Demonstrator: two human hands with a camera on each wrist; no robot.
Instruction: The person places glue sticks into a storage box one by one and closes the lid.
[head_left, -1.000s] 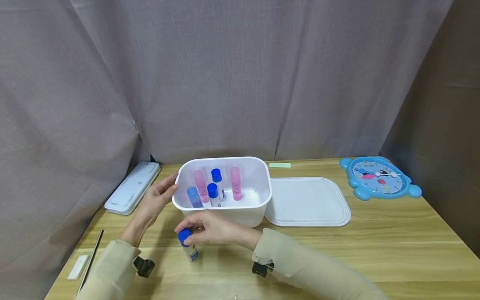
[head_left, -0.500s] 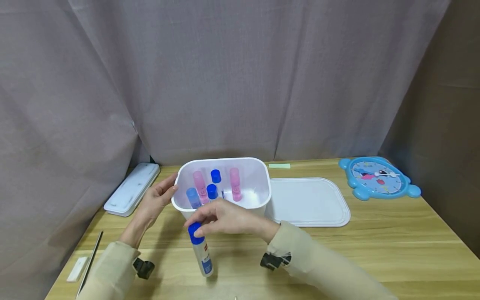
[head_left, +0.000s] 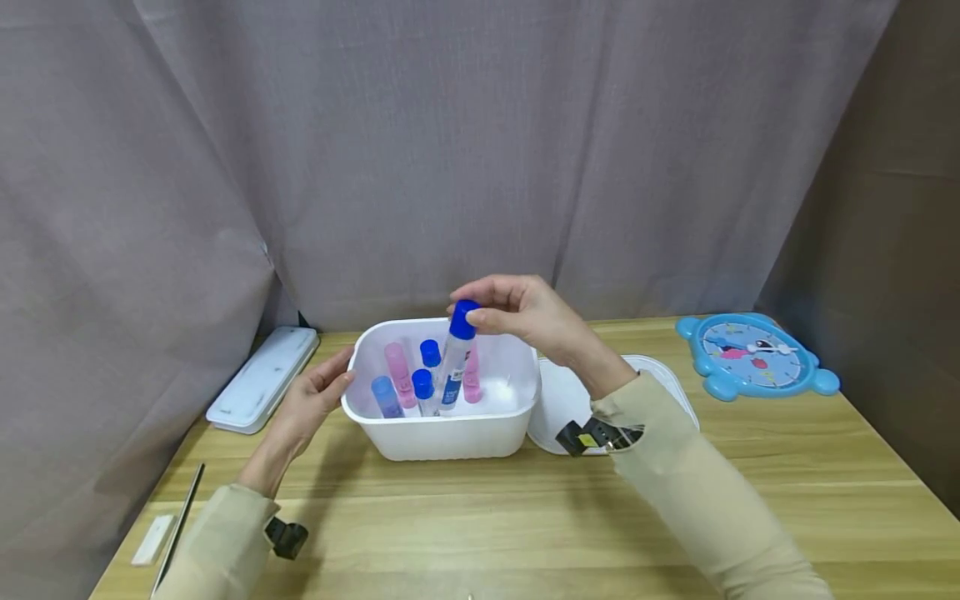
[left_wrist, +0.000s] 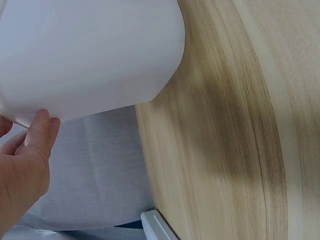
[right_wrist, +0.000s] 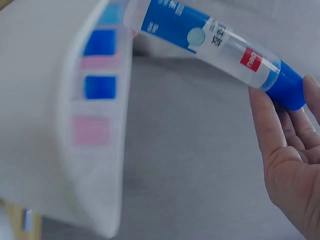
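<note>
Above the white plastic box (head_left: 450,439), my right hand (head_left: 536,321) pinches the blue cap of a clear glue bottle (head_left: 454,367). The bottle hangs tilted, its lower end over the opening; in the right wrist view its blue label (right_wrist: 172,22) shows. My left hand (head_left: 306,408) holds the box's left rim; in the left wrist view its fingers (left_wrist: 39,131) lie against the outer wall. Inside the box stand several more bottles: a light-blue one (head_left: 386,398), blue-capped ones (head_left: 423,386) and pink ones (head_left: 398,367). The held bottle partly covers the right-hand pink one.
Right of the box lies a white lid (head_left: 555,404), partly under my right forearm. A blue cartoon clock (head_left: 757,357) lies at the far right. On the left are a white case (head_left: 264,379), a thin dark rod (head_left: 180,525) and a small white block (head_left: 153,540).
My right hand has lifted the glue bottle from the table in front of the box, up and rightward over the box's opening. The left hand stays at the rim.
</note>
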